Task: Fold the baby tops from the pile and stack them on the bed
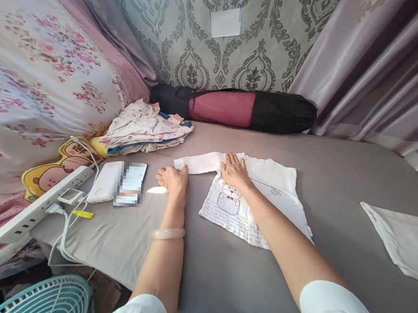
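A small white long-sleeved shirt (210, 209) lies spread on the grey sheet, with a bear print and rows of lettering on its front. One sleeve stretches out to the left; the other lies toward the right. My left hand (173, 178), with a pale bangle on its wrist, has its fingers curled at the cuff of the left-hand sleeve and pinches it; the fingertips are partly hidden. Flat on the upper part of the shirt, near the collar, rests my right hand (235, 170), fingers stretched out.
A stack of folded clothes (146, 130) sits at the back left. Nearer are a phone (130, 184), a white power bank (106, 182) and a power strip (42, 206) with cables. A black and pink rolled bag (222, 108) lies along the wall. White cloth (401, 239) is at right.
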A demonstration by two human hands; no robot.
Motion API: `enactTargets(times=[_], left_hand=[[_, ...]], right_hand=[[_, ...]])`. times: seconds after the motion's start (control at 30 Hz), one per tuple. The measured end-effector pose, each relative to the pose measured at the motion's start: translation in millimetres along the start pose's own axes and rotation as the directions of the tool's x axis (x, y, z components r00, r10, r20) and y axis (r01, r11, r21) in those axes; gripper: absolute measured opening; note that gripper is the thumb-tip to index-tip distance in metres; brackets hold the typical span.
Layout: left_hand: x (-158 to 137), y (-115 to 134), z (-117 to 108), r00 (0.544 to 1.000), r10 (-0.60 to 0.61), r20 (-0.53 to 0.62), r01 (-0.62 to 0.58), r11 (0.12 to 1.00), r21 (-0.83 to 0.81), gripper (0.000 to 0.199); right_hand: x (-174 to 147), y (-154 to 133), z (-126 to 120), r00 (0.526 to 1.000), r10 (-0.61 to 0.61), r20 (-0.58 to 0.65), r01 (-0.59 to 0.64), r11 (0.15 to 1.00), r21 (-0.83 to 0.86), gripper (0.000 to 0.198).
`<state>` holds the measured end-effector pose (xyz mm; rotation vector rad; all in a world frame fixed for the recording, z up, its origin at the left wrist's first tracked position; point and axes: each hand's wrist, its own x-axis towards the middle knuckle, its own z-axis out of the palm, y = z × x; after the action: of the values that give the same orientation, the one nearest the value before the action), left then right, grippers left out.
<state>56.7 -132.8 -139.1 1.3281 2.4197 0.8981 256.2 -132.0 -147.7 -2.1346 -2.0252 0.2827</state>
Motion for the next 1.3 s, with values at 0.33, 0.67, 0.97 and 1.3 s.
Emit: enactTargets(times=[0.33, 0.67, 0.97, 1.3], left_hand=[[9.2, 5.6, 2.4, 0.998, 0.055, 0.014, -0.047, 0.948, -0.314, 0.013], [1.5, 28.5, 3.2, 0.885, 0.25, 0.394, 0.392, 0.058, -0.918, 0.02], [-30.0, 47.8, -4.4, 0.79, 0.446, 0.421, 0.459, 0.026, -0.888, 0.017], [-70.0, 61.0, 3.2, 0.688, 0.605, 0.401, 0.265, 0.305, -0.915, 0.033]], right_hand=[[-10.7, 9.7, -12.2, 0.999, -0.032, 0.013, 0.033, 0.998, -0.046, 0.059], [-17.6, 5.3, -1.5, 0.999, -0.027, -0.035, 0.025, 0.997, -0.074, 0.067], [-16.2, 12.7, -20.1, 1.0, -0.02, 0.002, 0.019, 0.989, 0.148, 0.06], [-51.0, 40.4, -46.2, 0.952, 0.282, 0.116, -0.204, 0.305, 0.93, 0.051]])
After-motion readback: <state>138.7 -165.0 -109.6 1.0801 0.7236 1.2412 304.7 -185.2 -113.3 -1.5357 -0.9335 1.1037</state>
